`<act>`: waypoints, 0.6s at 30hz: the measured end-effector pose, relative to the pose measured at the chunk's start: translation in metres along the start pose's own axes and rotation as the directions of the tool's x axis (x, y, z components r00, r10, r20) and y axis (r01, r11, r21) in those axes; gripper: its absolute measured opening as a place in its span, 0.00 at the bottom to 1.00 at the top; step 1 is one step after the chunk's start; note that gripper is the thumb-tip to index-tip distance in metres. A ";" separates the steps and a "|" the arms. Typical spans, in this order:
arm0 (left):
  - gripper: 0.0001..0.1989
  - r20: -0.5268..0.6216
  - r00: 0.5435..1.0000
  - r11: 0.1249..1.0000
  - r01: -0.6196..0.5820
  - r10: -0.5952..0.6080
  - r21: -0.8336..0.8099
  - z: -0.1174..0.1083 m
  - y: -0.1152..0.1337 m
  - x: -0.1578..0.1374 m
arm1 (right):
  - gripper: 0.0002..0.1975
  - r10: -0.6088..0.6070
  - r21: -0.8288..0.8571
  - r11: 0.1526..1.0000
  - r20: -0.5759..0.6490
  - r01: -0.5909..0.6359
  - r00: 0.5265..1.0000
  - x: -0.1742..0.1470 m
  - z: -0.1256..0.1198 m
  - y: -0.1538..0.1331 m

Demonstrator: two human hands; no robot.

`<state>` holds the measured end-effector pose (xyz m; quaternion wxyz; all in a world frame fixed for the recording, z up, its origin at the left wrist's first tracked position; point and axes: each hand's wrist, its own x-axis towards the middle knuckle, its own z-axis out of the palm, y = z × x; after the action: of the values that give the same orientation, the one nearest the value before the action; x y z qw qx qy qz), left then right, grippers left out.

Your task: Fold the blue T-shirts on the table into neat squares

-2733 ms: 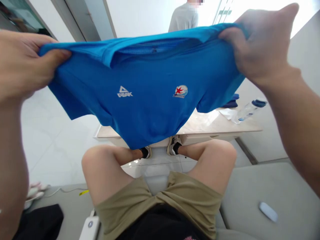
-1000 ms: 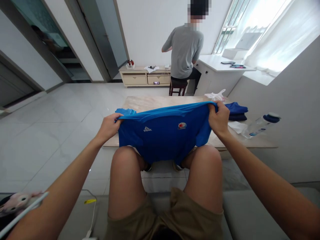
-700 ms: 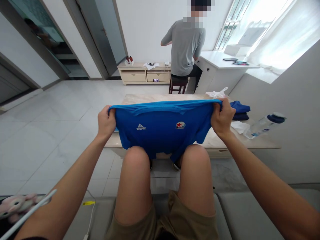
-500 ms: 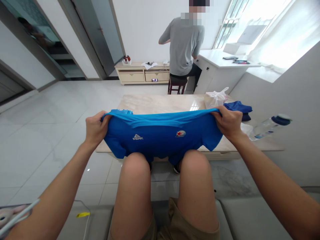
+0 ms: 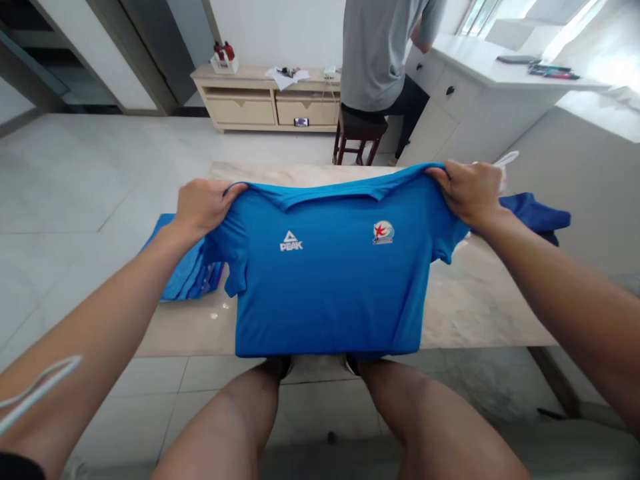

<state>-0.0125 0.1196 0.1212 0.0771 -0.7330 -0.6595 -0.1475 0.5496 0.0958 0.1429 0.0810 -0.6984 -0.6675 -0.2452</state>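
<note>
A blue T-shirt hangs stretched between my two hands, its front with a white PEAK logo and a round red-and-white badge facing me. My left hand is closed on the shoulder at the left, thumb on top. My right hand pinches the other shoulder, held slightly higher. Both short sleeves droop outside the body of the shirt. Its lower edge hangs level with the near edge of the marble-topped table; whether it touches the table I cannot tell.
Folded blue clothes lie on the table at the left, partly behind my left forearm. A dark blue garment lies at the right. Beyond the table, a person in a grey shirt sits on a stool beside a white cabinet.
The T-shirt has opened out from a bunched, tilted shape to hang with its front showing. Both hands have risen in view, still gripping the shoulders. The view has shifted closer to the table.
</note>
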 end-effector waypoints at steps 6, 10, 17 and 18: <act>0.41 0.178 0.983 0.998 0.060 -0.054 -0.028 0.087 0.014 0.080 | 0.50 0.124 0.119 0.982 0.192 -0.149 0.973 0.073 0.109 -0.039; 0.38 0.162 0.985 0.991 0.076 -0.057 -0.110 0.107 0.034 0.080 | 0.39 0.083 0.222 0.969 0.135 -0.112 0.987 0.066 0.138 -0.075; 0.32 0.115 0.982 0.972 -0.123 0.148 -0.200 0.105 0.083 -0.097 | 0.27 -0.224 0.469 0.870 0.107 0.149 0.969 -0.105 0.087 -0.130; 0.34 0.136 0.979 0.974 -0.122 0.149 -0.192 0.107 0.088 -0.124 | 0.28 -0.247 0.494 0.857 0.142 0.147 0.959 -0.132 0.081 -0.134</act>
<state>0.0761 0.0254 -0.0122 -0.0303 -0.7893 -0.5955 -0.1466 0.4398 0.0267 -0.0158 0.1576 -0.6054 -0.7801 -0.0083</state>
